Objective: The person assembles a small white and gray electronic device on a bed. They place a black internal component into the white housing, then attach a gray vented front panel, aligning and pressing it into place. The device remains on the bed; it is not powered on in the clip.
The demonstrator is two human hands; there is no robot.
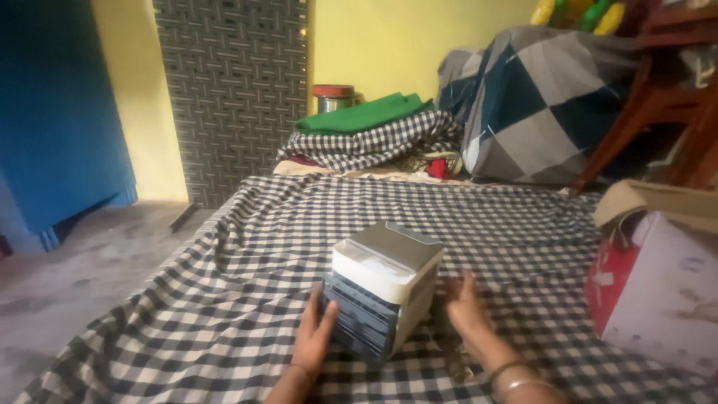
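The left hand lies open, flat against the small air cooler on the checked bed. The right hand rests open just beside it. Open sheet runs to the bed's left edge; a cardboard box crowds the right.

Open cardboard box, white w/ red side, at right on checked cloth

A bed spread with a rumpled black-and-white checked sheet carries a small white-and-grey box-shaped cooler at its middle. A pink-and-white carton stands at one edge, while folded checked cloth topped by green fabric and a large chequered bundle sit at the far end.
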